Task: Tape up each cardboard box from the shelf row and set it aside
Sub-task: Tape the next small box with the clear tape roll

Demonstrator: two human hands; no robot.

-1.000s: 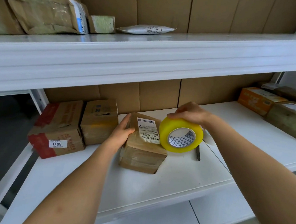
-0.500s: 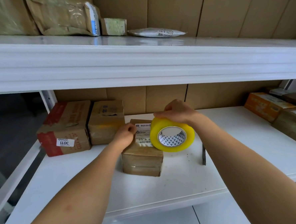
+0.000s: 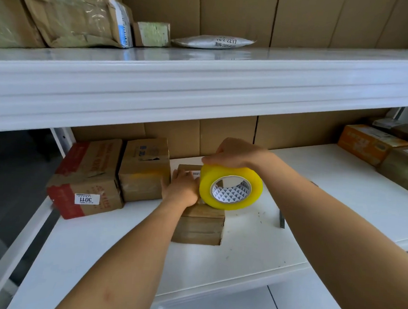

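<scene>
A small cardboard box [image 3: 199, 225] lies on the lower shelf [image 3: 239, 257], its long axis running front to back, one end facing the camera. The left hand [image 3: 181, 188] rests flat on the box top, fingers straight and pointing toward the back wall, gripping nothing. The right hand [image 3: 236, 154] reaches in from the right, palm down, fingers curled over the top of one yellow tape roll [image 3: 230, 188]; the roll stands on edge over the box's right side, its core opening toward the viewer. Two taped boxes stand left of the small box: one plain [image 3: 144, 169], just beside it, and one red-edged [image 3: 87, 178].
</scene>
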